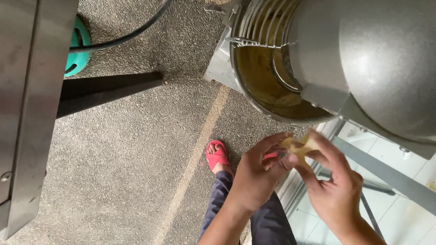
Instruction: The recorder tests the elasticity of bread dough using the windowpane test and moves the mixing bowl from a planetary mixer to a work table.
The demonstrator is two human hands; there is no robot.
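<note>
My left hand (257,172) and my right hand (332,184) meet in front of me, just below a large grey floor mixer (386,57). Both hands pinch a small lump of yellowish dough (297,146) between their fingertips. A small red-handled tool (273,155) shows between my left fingers, mostly hidden. The mixer's steel bowl (261,84) is smeared inside with brownish batter, under a wire guard (258,18).
A stainless steel table edge (20,98) fills the left side. A black cable (132,29) runs across the speckled floor near a teal object (77,46). My foot in a red sandal (218,157) stands below. White tiles and metal frame bars (393,175) lie at the right.
</note>
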